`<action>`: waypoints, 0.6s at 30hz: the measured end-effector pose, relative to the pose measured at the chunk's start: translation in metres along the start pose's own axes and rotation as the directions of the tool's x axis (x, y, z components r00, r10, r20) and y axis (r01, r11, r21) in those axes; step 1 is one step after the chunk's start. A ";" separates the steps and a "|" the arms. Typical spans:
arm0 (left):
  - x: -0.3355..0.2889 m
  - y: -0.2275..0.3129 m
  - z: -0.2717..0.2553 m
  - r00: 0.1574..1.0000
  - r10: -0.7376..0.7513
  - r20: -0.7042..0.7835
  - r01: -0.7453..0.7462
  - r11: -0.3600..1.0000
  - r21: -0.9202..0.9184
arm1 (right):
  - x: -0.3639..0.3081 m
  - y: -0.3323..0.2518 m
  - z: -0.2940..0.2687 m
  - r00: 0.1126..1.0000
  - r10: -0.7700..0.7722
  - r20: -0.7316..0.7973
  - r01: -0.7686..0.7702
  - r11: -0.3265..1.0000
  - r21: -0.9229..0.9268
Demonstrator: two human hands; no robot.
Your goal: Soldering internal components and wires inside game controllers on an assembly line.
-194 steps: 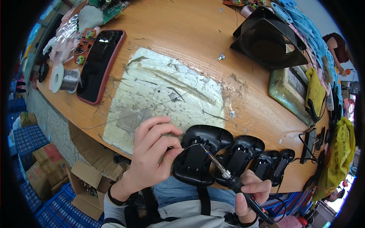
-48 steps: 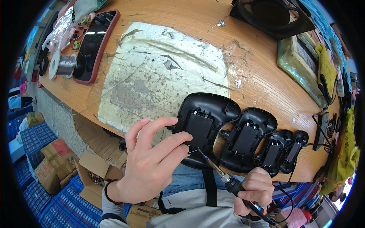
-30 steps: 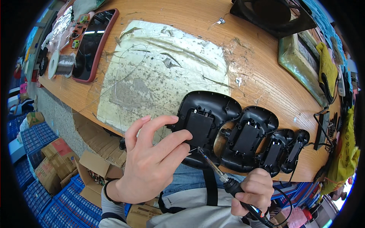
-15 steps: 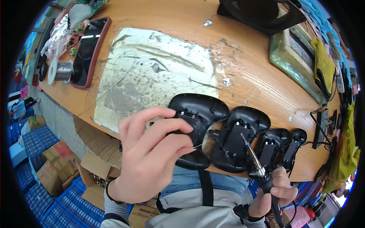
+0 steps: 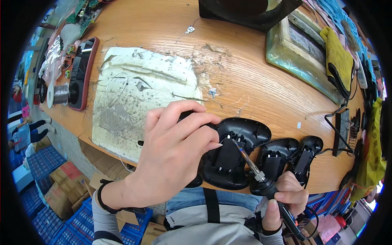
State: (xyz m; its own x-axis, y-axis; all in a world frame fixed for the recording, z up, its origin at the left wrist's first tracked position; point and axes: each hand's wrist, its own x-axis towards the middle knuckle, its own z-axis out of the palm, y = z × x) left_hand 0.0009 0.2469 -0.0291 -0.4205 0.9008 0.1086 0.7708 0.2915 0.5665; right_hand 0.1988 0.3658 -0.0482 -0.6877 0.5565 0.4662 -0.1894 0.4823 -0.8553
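Right hand (image 5: 290, 196) is gripping the soldering iron (image 5: 261, 177) by its handle, presumably clear of heat, tip pointing at a black shell's (image 5: 228, 157) upper contacts. Left hand (image 5: 175, 151) is hovering alongside, grip hidden, cannot tell. Shells are lying open-side up along the worktop (image 5: 143, 24) edge, seemingly for reach.

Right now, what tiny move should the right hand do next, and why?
Maybe the right hand should steady the iron against the top tabs of the shell: its tip is by them, though I can't tell if touching, and the left hand is close.
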 end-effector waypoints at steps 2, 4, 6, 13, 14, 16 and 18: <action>0.002 0.001 0.001 1.000 0.005 0.010 -0.005 1.000 0.005 | 0.002 0.000 0.002 1.000 0.010 -0.020 -0.010 1.000 0.001; 0.003 0.001 0.002 1.000 0.008 0.019 -0.008 1.000 0.009 | 0.003 0.001 0.002 0.999 0.043 0.006 -0.043 0.999 0.017; 0.002 0.000 0.004 1.000 0.004 0.013 -0.004 1.000 0.008 | 0.004 0.002 0.003 0.999 0.046 -0.002 -0.046 0.999 0.019; 0.003 -0.002 0.005 1.000 0.009 0.015 -0.009 1.000 -0.003 | 0.003 0.004 0.004 0.999 0.048 -0.019 -0.048 0.998 0.040; 0.003 -0.002 0.005 1.000 0.007 0.017 -0.007 1.000 0.000 | 0.003 0.004 0.004 0.999 0.049 -0.018 -0.049 0.998 0.040; 0.004 -0.002 0.005 1.000 0.005 0.019 -0.005 1.000 0.001 | 0.003 0.004 0.003 0.999 0.054 -0.005 -0.053 0.998 0.044; 0.005 -0.001 0.005 1.000 0.011 0.018 -0.011 1.000 0.007 | 0.005 0.004 0.003 0.999 0.051 -0.006 -0.051 0.998 0.039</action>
State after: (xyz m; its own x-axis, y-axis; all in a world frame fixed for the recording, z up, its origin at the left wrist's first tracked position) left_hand 0.0004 0.2525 -0.0333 -0.4035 0.9095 0.1001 0.7785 0.2837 0.5599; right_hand 0.1927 0.3680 -0.0498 -0.6924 0.5844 0.4231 -0.1812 0.4268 -0.8860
